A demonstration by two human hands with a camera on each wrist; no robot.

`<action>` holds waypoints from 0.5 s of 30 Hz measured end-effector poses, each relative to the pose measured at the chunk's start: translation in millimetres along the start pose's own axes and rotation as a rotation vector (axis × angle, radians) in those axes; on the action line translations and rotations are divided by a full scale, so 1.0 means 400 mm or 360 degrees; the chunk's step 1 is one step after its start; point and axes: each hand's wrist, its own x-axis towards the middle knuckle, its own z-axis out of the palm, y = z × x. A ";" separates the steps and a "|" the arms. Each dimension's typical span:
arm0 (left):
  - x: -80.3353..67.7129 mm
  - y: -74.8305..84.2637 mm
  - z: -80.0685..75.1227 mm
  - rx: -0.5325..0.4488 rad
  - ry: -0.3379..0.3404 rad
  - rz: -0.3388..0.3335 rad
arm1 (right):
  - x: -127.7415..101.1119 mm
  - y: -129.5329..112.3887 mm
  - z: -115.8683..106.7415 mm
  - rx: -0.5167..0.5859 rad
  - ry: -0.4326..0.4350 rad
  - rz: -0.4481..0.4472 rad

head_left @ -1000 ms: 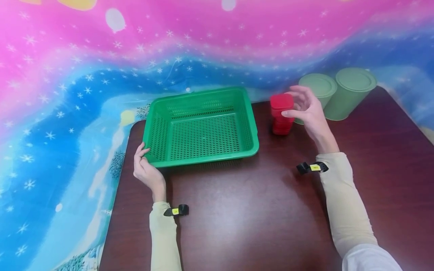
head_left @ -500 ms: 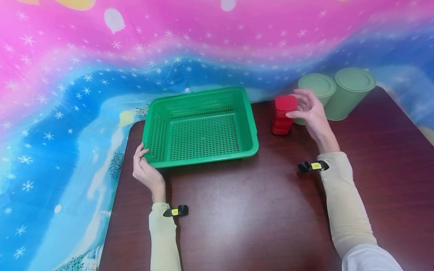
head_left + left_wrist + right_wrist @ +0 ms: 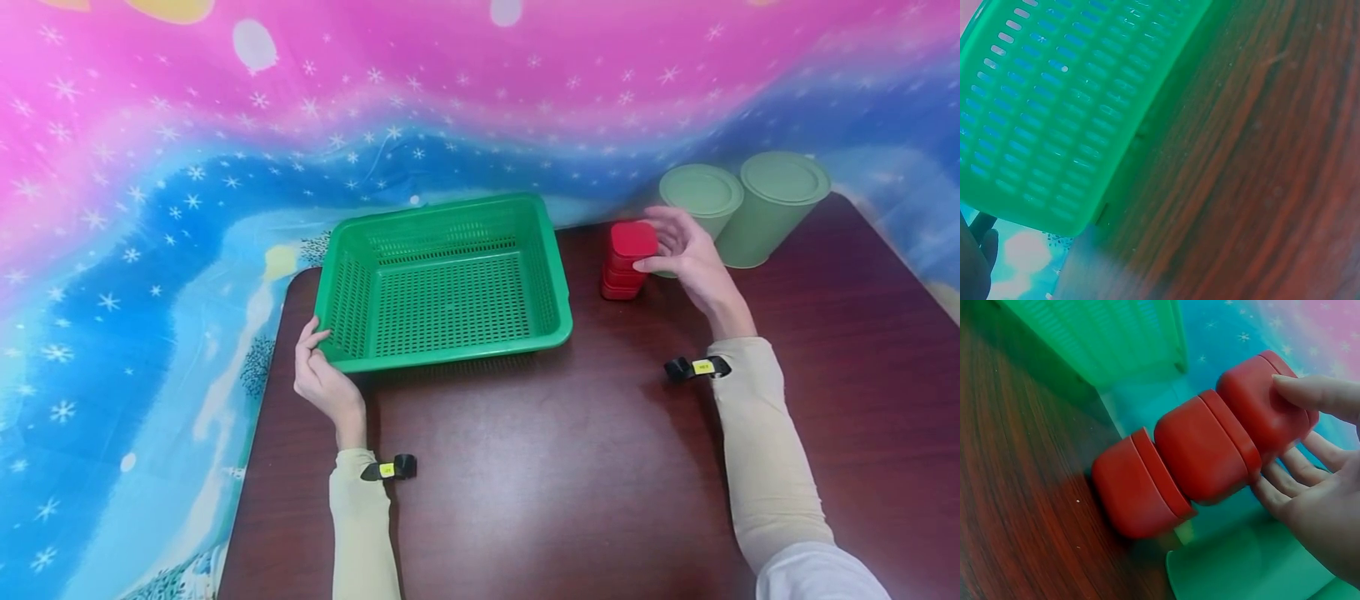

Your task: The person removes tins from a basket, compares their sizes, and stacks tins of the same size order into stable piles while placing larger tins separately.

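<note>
A small red lidded tin (image 3: pixel 1266 400) sits at the top of a stack, over a middle red tin (image 3: pixel 1204 450) and a bottom red tin (image 3: pixel 1135 487). With thumb on its side and fingers behind it, my right hand (image 3: pixel 693 258) holds the top tin. The stack leans slightly in the right wrist view, its tins offset from each other. At the front left corner of a green perforated plastic basket (image 3: pixel 450 354), my left hand (image 3: pixel 326 383) grips the rim. Only a dark bit of that hand shows in the left wrist view.
Two pale green lidded canisters (image 3: pixel 780 212) stand behind and right of the tins. The dark wooden table (image 3: pixel 510 467) ends just behind the basket. A colourful cloth backdrop (image 3: pixel 480 92) hangs along the back and left.
My right hand has come down and slightly right with the top red tin, which now sits lower over the other two. The left hand and basket have stayed put.
</note>
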 end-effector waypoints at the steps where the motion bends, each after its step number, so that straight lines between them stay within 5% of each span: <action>1: 0.000 0.001 0.000 -0.0011 -0.0002 -0.0001 | -0.001 -0.001 -0.001 -0.0019 -0.0011 -0.0002; 11: -0.001 0.005 -0.004 -0.0042 -0.0021 -0.0003 | -0.007 -0.015 -0.004 -0.0188 -0.0026 0.0028; 15: 0.001 -0.023 -0.003 -0.0050 -0.0021 0.0005 | -0.009 -0.020 -0.003 -0.0234 -0.0026 0.0041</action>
